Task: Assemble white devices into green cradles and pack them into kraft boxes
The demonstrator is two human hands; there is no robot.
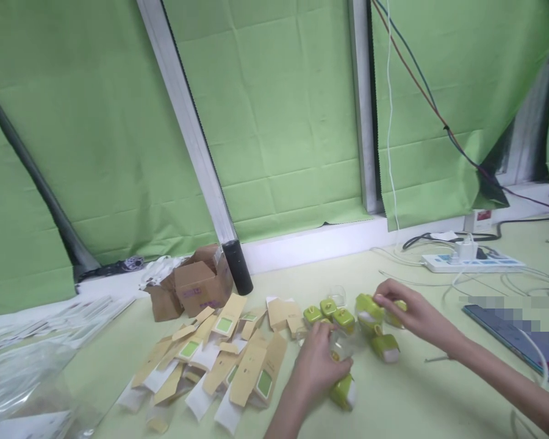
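My right hand (405, 305) pinches a small green case with a white lower part (368, 306) between thumb and fingertips. My left hand (315, 360) curls its fingers and thumb around a clear plastic cover (342, 344); its grip is partly hidden. Just below the left thumb is a green-and-white case (344, 392). Another such case (387, 349) lies between the hands, tilted. Behind the left hand, several green cases with yellow loops on top (328, 306) stand grouped together. An empty clear cover (337, 296) sits behind them.
Opened tan cartons (226, 363) with green windows lie heaped at the left. Behind them stand a brown cardboard box (204, 283) and a black cylinder (238, 268). A power strip (473, 263) with cables is at the back right, a dark tablet-like device (507, 332) at the right.
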